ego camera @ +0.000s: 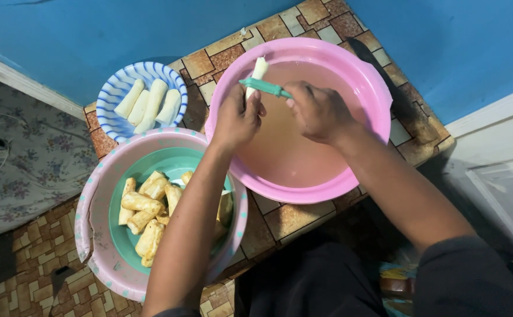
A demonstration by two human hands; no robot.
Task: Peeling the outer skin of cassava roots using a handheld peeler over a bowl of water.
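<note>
A: Fingers (250,105) of the left hand (237,120) clamped round the lower end of a white peeled cassava piece (258,71), upright over the pink basin (366,88). Head view only.

B: Right hand?

A: Right hand (320,113) fingers closed on the green-handled peeler (265,87), lying across the cassava piece just above the left fingers. Blade end touching the piece, looks like.

B: Where's the piece relative to the basin?

A: Above the far rim side, over cloudy brownish water. Not in the water.

B: Progress?

A: Judging by the piles: four white peeled pieces (149,104) in the blue striped bowl (108,105), so a few done. Pile of yellowish unpeeled pieces (144,214) in the green bowl (177,161) nested in the speckled pink basin (95,235) — roughly a dozen, so most is left. The held piece looks nearly all white, close to finished.

B: Surface?

A: Tile-patterned floor covering (291,220), all three vessels on it. Blue wall (92,29) behind. Left forearm crosses over the green bowl, hiding some pieces.

B: Anything else?

A: Dark trousers at the bottom edge. Nobody else in view.
</note>
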